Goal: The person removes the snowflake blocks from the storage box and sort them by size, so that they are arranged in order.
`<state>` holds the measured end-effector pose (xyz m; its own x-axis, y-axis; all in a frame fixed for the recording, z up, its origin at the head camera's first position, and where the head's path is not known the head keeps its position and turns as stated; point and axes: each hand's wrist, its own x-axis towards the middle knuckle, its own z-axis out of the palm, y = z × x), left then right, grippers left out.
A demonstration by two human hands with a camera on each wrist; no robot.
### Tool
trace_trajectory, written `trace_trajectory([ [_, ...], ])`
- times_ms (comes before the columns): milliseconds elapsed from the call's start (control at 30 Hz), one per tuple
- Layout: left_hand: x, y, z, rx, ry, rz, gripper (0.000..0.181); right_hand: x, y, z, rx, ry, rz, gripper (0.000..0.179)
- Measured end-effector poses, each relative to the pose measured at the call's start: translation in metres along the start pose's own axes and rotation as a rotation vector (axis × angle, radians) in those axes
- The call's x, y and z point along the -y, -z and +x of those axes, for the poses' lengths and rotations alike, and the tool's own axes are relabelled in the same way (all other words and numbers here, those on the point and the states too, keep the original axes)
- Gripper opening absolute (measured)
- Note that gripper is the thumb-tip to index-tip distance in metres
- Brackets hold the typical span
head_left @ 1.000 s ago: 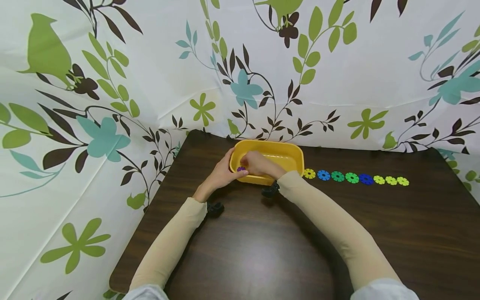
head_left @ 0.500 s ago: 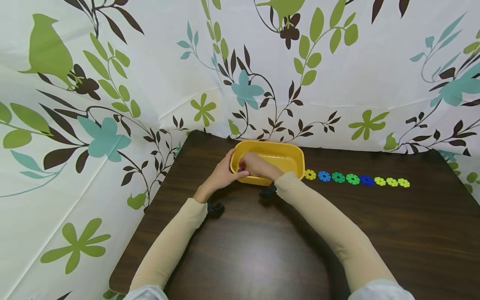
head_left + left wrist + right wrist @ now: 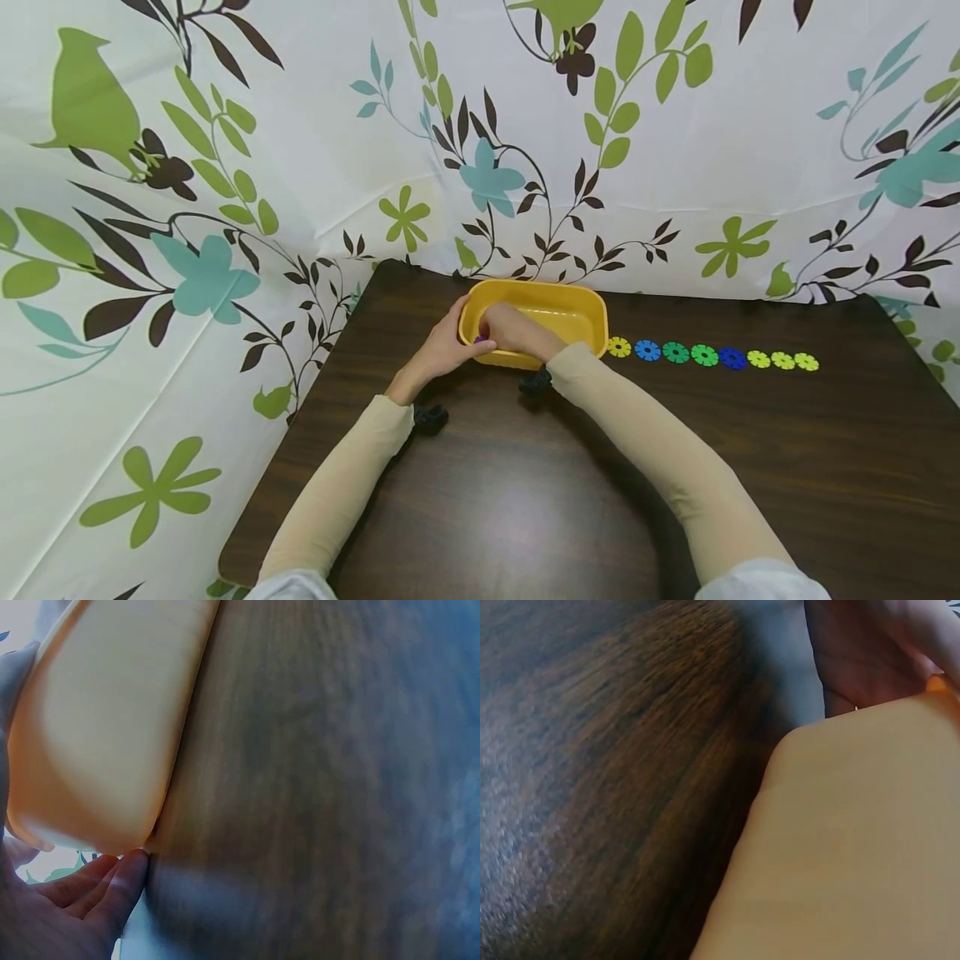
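Observation:
A yellow plastic bin stands at the back of the dark table. My left hand grips its left end, thumb over the near rim and fingers along the outer side. In the left wrist view, fingertips touch the bin's lower corner. My right hand reaches down inside the left part of the bin, its fingers bent and their tips hidden. Right beside it, a purple notched disc shows partly next to my left thumb. Whether the right fingers hold this disc cannot be seen.
A row of notched discs in yellow, blue, green and dark blue runs rightward along the table from the bin's right end. Behind the table hangs a white cloth with leaf prints. Black wrist devices hang below both wrists.
My right hand has shifted slightly left and lower in the bin, and less of the purple disc shows. The left hand, bin and disc row stay put.

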<state>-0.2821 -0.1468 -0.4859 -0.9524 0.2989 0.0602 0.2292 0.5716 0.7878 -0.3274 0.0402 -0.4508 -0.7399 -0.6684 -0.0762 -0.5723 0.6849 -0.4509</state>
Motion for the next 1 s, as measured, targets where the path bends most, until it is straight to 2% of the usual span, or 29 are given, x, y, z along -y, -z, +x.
trace_trajectory([
  [133, 0.008, -0.002, 0.003, -0.008, -0.026, 0.009, 0.121, -0.002, 0.000, -0.002, -0.010, -0.001, -0.010, 0.010],
  [333, -0.005, -0.001, -0.002, -0.006, 0.002, -0.011, 0.117, -0.008, 0.004, -0.011, -0.062, -0.027, 0.008, 0.017],
  [533, -0.008, -0.001, -0.003, -0.007, 0.015, 0.002, 0.113, -0.013, 0.013, -0.025, -0.128, -0.060, 0.036, 0.029],
  [733, -0.008, -0.001, -0.003, -0.018, 0.032, -0.002, 0.112, -0.024, 0.022, -0.043, -0.206, -0.108, 0.120, 0.032],
  [967, -0.008, 0.000, -0.004, -0.005, 0.044, -0.014, 0.116, -0.040, 0.035, -0.073, -0.324, -0.145, 0.117, 0.035],
  [1000, -0.004, 0.000, -0.002, -0.011, 0.031, -0.010, 0.117, -0.042, 0.037, -0.078, -0.340, -0.152, 0.123, 0.035],
])
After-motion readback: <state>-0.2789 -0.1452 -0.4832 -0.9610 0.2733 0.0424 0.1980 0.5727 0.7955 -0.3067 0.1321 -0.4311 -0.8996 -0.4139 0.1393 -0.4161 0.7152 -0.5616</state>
